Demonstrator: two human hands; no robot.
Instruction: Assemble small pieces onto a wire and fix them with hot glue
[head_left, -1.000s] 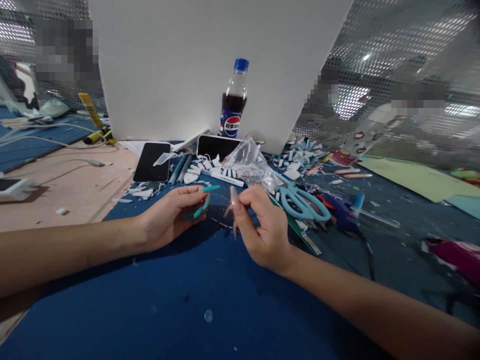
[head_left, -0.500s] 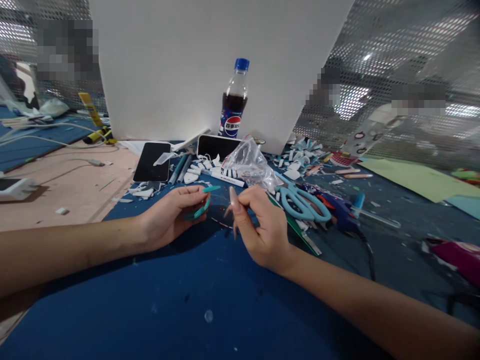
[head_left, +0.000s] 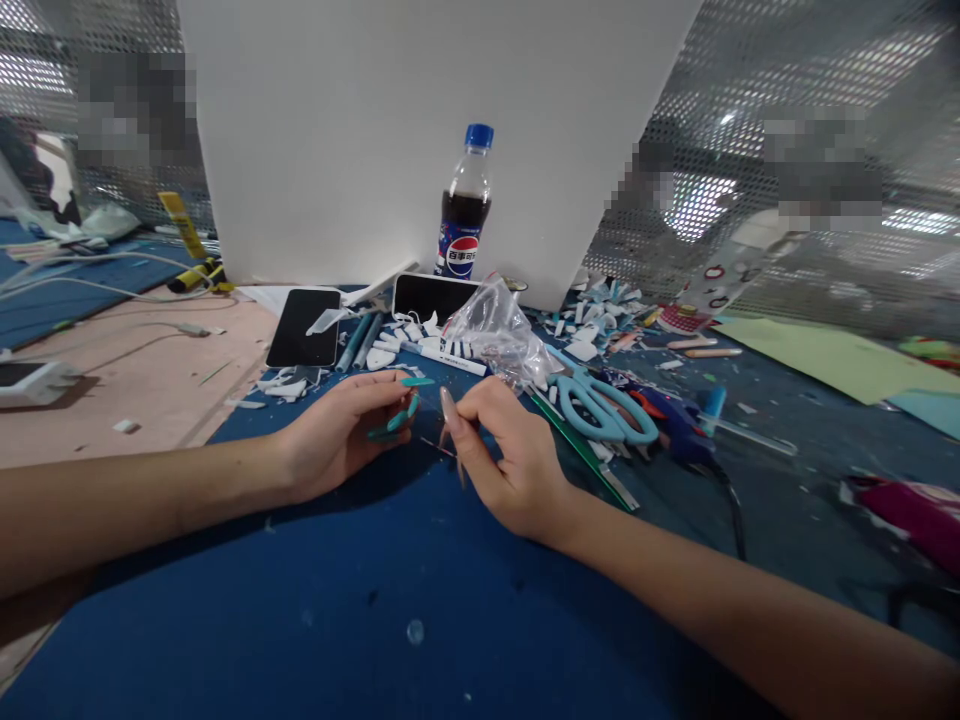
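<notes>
**Thin strand between hands, seemingly unfinished**

The thin pinkish strand [head_left: 437,447] shows no closed loop, so I judge the work incomplete; finished portions are too small to tell. The left hand [head_left: 349,430] curls loosely, the right hand [head_left: 510,460] pinches; whether either grips it, I cannot tell.

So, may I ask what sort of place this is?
It looks like a craft workspace, perhaps a shared one: light-blue scissors, a white marker and scattered white scraps lie on a blue work surface.
</notes>
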